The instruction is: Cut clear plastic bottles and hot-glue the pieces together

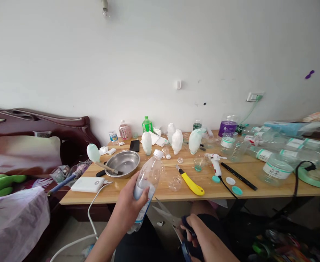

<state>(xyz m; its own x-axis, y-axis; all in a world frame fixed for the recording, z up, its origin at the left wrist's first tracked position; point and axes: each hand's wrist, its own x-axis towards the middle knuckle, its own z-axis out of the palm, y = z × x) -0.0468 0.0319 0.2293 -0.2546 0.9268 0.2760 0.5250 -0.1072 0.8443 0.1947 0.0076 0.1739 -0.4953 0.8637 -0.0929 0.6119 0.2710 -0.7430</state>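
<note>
Left hand: at lower centre of the frame, the left hand (136, 196) has its grip wrapped round the clear plastic bottle, thumb pressed along the near side.
Bottle: the clear plastic bottle (152, 174) tilts in front of the worktop's near edge, thin-walled and glossy, with a tapering shoulder, a ridged white cap and a bluish printed label.
Right hand: at bottom centre-right, the right hand (194, 227) has its grip closed about the handles of the scissors.
Scissors: the metal scissors (172, 219) point up and left towards the bottle, apart from its cap, their slim blades spread.
Worktop: the worktop (108, 194) is pale wood with streaked grain.
Bowl: at centre-left, a round, shiny steel bowl (136, 160) with a flat wooden-handled brush (105, 167) across its rim.
White forms: mid-frame, lumpy, matt, egg-like white forms (177, 141), the rightmost tinted green.
Knife: right of centre, a smooth yellow knife (192, 185).
Glue gun: a white glue gun (216, 165), beside a slim black rod (239, 176).
Right side: clear, ribbed plastic bottles (278, 169) heaped together.
</note>
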